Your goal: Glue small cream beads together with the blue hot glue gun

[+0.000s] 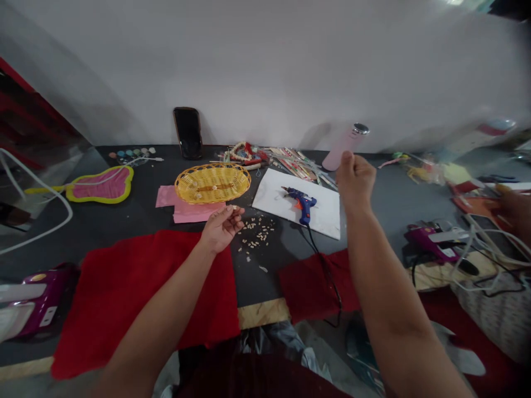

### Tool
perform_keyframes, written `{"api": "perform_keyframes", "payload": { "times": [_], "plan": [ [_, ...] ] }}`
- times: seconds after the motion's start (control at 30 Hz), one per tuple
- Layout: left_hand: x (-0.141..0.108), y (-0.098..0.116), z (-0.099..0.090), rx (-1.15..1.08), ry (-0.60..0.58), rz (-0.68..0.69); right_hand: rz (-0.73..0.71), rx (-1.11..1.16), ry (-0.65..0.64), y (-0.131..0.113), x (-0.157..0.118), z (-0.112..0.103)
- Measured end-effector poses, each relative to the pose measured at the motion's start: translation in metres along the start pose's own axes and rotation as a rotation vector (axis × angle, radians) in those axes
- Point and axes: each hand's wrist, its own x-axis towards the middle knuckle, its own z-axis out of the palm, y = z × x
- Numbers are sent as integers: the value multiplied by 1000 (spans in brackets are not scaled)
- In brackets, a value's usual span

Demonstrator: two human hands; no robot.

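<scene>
My left hand (222,228) is over the table just in front of a yellow woven basket (211,185). Its thumb and fingers pinch a small pale piece, too small to name surely. Below and right of it lie scattered small cream bead-like pieces (257,232). My right hand (357,179) is raised in a closed fist in front of a pink bottle (340,149); whatever may be inside it is hidden. Between my hands, a blue glue gun (305,204) rests on a white board (274,190), its cord trailing over the front edge. Pink sheets (191,213) lie partly under the basket.
A red cloth (157,276) covers the front left, and a phone (188,132) leans on the wall. A yellow-rimmed pink paddle (102,185) lies left. Thin sticks (294,163) sit behind the board. Purple devices (435,243) and cables are on the right, near another person's hand (514,204).
</scene>
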Motion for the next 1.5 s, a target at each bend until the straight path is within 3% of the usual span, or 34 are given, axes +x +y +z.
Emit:
{"api": "perform_keyframes", "payload": {
  "times": [0.1, 0.2, 0.3, 0.37, 0.5, 0.63, 0.77, 1.13, 1.2, 1.37, 1.5],
  "plan": [
    [1, 2, -1, -31, 18, 23, -35, 4, 116, -17, -14, -12],
    [2, 2, -3, -33, 12, 23, -43, 109, -44, -43, -46, -9],
    [3, 0, -5, -23, 0, 24, -28, 164, -318, -54, -80, 14],
    [3, 0, -6, -18, -3, 32, -94, 170, -461, -48, -97, 34],
    [3, -1, -6, -8, 4, 26, -383, 70, -569, -23, -113, 61],
    [2, -6, -3, 23, -23, -16, -443, 38, -741, -8, -119, 65],
    [0, -11, -1, 67, -36, -44, -477, -35, -843, -8, -124, 65],
    [-1, -13, 0, 123, -37, -56, -533, -288, -866, -15, -131, 70],
    [-2, -13, 0, 140, -40, -59, -502, -206, -815, -17, -131, 70],
    [-3, -17, 0, 235, -51, -73, -321, 240, -567, -32, -133, 66],
    [-6, -20, 4, 275, -74, -101, -296, 373, -473, -41, -139, 66]
  ]
}}
